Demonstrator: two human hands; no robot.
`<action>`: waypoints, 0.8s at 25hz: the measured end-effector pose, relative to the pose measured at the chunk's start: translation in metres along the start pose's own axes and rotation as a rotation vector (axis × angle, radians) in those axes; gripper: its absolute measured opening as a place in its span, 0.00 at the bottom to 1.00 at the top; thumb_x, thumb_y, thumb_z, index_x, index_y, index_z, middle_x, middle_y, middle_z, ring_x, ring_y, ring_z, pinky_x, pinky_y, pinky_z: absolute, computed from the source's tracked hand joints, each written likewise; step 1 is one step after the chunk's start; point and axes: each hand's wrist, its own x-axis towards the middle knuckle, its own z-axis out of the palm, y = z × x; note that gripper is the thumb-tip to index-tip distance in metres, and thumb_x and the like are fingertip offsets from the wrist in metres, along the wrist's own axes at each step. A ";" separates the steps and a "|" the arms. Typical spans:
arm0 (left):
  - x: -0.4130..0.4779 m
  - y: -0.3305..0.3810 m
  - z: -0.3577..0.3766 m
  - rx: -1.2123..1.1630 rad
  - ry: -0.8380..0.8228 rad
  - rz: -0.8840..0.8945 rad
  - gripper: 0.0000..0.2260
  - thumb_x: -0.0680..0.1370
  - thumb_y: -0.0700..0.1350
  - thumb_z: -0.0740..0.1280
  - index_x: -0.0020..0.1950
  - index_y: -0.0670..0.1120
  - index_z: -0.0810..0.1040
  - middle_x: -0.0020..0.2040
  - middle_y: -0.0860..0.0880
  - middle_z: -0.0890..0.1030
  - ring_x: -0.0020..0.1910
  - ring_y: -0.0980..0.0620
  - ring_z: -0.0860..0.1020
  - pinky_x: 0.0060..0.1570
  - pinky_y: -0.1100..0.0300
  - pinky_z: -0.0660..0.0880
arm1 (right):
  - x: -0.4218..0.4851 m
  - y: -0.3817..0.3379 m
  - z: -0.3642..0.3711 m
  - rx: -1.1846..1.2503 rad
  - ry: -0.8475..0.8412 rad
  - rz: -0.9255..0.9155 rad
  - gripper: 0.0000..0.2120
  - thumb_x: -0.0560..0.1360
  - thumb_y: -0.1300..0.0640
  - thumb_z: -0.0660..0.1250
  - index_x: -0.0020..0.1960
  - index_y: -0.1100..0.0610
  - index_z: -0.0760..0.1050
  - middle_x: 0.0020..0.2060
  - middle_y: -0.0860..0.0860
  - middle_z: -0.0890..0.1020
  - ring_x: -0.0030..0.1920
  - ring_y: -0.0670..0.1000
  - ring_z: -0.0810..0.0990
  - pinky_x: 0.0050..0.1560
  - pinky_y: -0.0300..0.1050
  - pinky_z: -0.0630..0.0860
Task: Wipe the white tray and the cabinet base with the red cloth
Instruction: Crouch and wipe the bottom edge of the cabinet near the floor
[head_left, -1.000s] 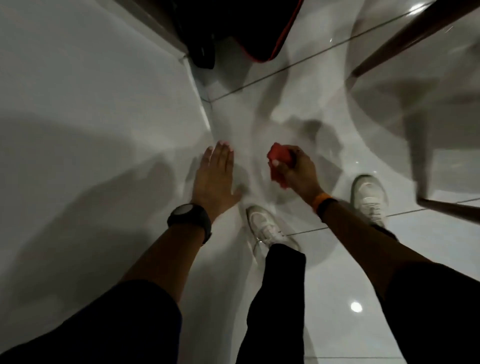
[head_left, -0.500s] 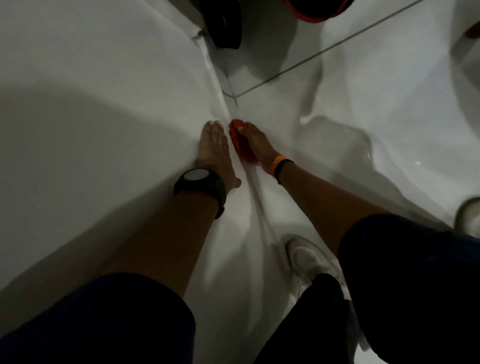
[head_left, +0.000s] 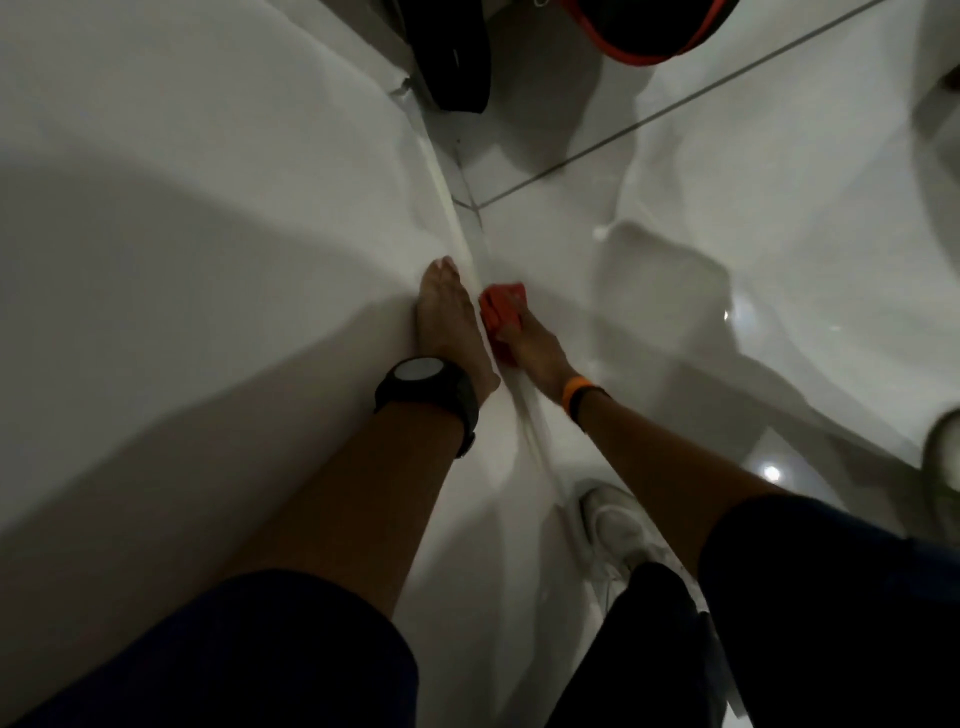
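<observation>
Red cloth (head_left: 501, 310): soft, light, bunched under right hand (head_left: 530, 345), pressed low against cabinet base (head_left: 524, 415). Left hand (head_left: 448, 322) flat, fingers extended, bracing white panel (head_left: 218, 249). Best gripped wadded in palm.

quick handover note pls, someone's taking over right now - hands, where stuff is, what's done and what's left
Left hand: flat and open, braced on the white cabinet surface beside its lower edge.
Right hand: closed on the crumpled red cloth, pressing it low against the cabinet base where it meets the glossy white tiled floor.
White tray: not identifiable in this view.
Done: cannot judge; no visible difference between wiped and unwiped areas.
Left: likely wiping along the base edge, then finding and wiping the tray.
</observation>
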 end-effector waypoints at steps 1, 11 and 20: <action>-0.001 0.001 0.001 0.011 -0.004 0.006 0.47 0.81 0.72 0.49 0.84 0.36 0.41 0.83 0.35 0.42 0.84 0.37 0.42 0.82 0.44 0.39 | -0.002 0.010 0.000 0.013 -0.027 0.038 0.27 0.84 0.44 0.57 0.83 0.44 0.57 0.77 0.57 0.73 0.73 0.61 0.75 0.78 0.61 0.69; -0.003 0.010 0.010 0.015 0.042 0.009 0.49 0.80 0.73 0.50 0.84 0.36 0.41 0.83 0.35 0.40 0.84 0.38 0.40 0.82 0.45 0.38 | 0.000 0.018 -0.008 -0.032 -0.153 -0.052 0.30 0.86 0.43 0.55 0.84 0.49 0.50 0.72 0.54 0.70 0.64 0.51 0.78 0.73 0.50 0.69; -0.021 0.033 0.024 0.029 0.033 0.099 0.50 0.80 0.73 0.51 0.83 0.35 0.41 0.83 0.34 0.39 0.84 0.37 0.39 0.82 0.45 0.39 | -0.055 0.093 0.015 -0.062 -0.040 0.128 0.08 0.82 0.68 0.58 0.60 0.65 0.70 0.52 0.60 0.73 0.47 0.56 0.74 0.46 0.48 0.74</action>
